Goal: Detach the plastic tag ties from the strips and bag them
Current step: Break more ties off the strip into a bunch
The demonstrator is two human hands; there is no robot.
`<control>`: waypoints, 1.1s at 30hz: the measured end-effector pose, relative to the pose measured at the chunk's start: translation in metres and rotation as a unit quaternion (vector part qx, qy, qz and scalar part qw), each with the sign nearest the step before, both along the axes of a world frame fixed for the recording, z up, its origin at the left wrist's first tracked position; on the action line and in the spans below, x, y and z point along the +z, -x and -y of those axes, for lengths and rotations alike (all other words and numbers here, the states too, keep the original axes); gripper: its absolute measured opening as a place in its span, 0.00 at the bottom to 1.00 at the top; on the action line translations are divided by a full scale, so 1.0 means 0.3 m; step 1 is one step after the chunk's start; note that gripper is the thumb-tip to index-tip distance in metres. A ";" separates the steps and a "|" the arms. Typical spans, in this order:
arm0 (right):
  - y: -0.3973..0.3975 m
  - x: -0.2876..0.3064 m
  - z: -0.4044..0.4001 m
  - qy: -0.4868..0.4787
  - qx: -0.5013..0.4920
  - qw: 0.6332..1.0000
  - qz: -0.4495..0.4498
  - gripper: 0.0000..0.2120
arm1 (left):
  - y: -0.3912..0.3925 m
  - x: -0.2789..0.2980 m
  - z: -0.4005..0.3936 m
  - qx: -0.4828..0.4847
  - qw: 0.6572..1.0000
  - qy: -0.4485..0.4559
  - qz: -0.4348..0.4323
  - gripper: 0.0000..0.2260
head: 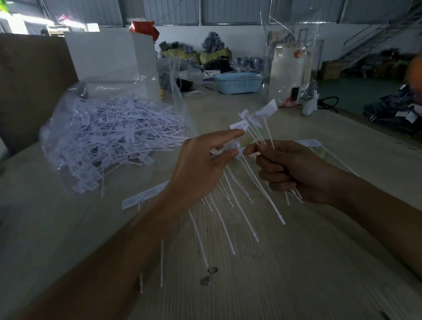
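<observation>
My left hand (205, 165) pinches a strip of white plastic tag ties (237, 203) between thumb and fingers; their thin tails hang down over the table. My right hand (290, 170) grips a small bunch of detached ties (257, 121), flag-shaped heads sticking up above the fist. The two hands are almost touching above the table's middle. A clear plastic bag (114, 133) lies open at the left, filled with several loose white ties. A short strip of tags (146, 195) lies flat on the table beside my left wrist.
The wooden table (268, 283) runs forward from me, with a brown board (16, 80) and white panel at the back left. A blue basket (238, 82), a tall clear bag with a white container (291, 69) and another strip (309, 143) sit beyond my hands.
</observation>
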State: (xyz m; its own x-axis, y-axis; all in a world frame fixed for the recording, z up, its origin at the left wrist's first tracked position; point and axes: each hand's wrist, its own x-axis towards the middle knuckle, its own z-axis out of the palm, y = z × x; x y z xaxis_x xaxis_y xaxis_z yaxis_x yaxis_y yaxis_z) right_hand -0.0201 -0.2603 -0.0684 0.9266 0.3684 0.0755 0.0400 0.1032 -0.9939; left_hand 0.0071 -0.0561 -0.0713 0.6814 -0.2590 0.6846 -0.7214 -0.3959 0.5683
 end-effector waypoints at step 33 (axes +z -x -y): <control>-0.004 -0.016 -0.058 0.104 -0.183 0.977 0.038 0.16 | -0.037 -0.040 -0.007 0.035 0.983 -0.158 0.084 0.10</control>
